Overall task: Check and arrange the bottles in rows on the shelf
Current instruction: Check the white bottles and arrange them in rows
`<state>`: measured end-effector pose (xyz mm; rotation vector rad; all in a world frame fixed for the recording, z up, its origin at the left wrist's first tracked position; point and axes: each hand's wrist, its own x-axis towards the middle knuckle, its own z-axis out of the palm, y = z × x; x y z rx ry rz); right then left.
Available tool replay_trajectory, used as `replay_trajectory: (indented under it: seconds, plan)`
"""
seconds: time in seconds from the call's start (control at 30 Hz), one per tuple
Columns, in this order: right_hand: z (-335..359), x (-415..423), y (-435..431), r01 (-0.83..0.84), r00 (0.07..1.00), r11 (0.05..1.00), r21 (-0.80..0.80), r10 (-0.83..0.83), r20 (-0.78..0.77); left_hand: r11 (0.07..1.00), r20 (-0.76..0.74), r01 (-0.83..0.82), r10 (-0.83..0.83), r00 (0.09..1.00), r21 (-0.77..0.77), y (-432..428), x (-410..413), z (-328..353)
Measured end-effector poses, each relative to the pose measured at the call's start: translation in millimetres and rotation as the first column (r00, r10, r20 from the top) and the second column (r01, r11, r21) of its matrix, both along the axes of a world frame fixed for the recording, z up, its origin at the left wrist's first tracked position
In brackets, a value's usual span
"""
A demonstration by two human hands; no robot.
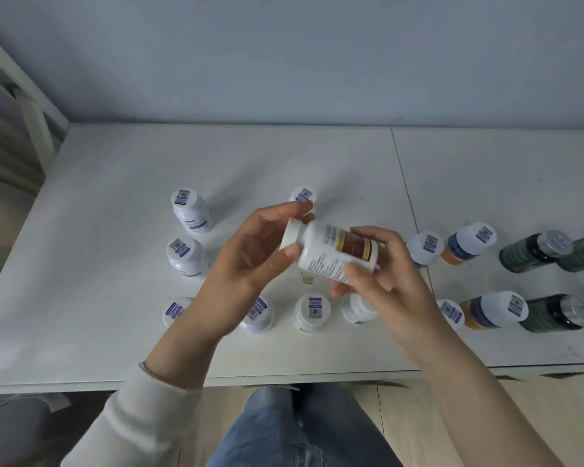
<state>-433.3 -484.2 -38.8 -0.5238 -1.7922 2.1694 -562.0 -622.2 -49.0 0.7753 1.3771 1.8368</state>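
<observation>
Both hands hold a white bottle (329,252) on its side above the white shelf top (122,257), its cap pointing left and a gold-and-brown label band showing. My left hand (250,254) pinches the cap end between thumb and fingers. My right hand (381,274) grips the base end. Below and around stand several white-capped bottles with sticker codes: two at the left (186,205) (184,254), one behind the hands (303,194), and a front row (312,311).
To the right stand a white bottle (425,246), two orange-and-blue bottles (469,242) (496,308) and several dark green bottles (533,251). A seam (407,183) divides the shelf top. A white frame (21,106) rises at the far left. My knees are below the front edge.
</observation>
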Motion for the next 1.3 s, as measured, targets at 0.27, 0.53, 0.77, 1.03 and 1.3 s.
replay_trajectory:
  seconds: [0.27,0.53,0.77,1.03,1.3]
  plan:
    - [8,-9,2,0.211,0.974,0.751,0.626,-0.215,-0.070,0.995,0.431,-0.095,0.099,0.897,-0.032,26,3,-3]
    - [16,-10,5,0.048,0.974,0.443,0.895,-0.221,0.057,0.991,0.586,-0.051,0.115,0.802,-0.124,41,-13,-8]
    - [11,0,44,-0.352,0.892,0.162,0.922,-0.241,0.382,0.907,-0.326,-0.178,0.049,0.944,-0.382,43,-27,-8]
    - [12,-13,60,-0.478,0.831,0.082,0.875,-0.281,0.480,0.826,-0.728,-0.203,-0.313,0.609,-0.525,61,-17,-36]
    - [10,-25,67,-0.586,0.770,0.068,0.807,-0.264,0.581,0.775,-0.716,-0.234,-0.363,0.597,-0.587,63,-12,-50]
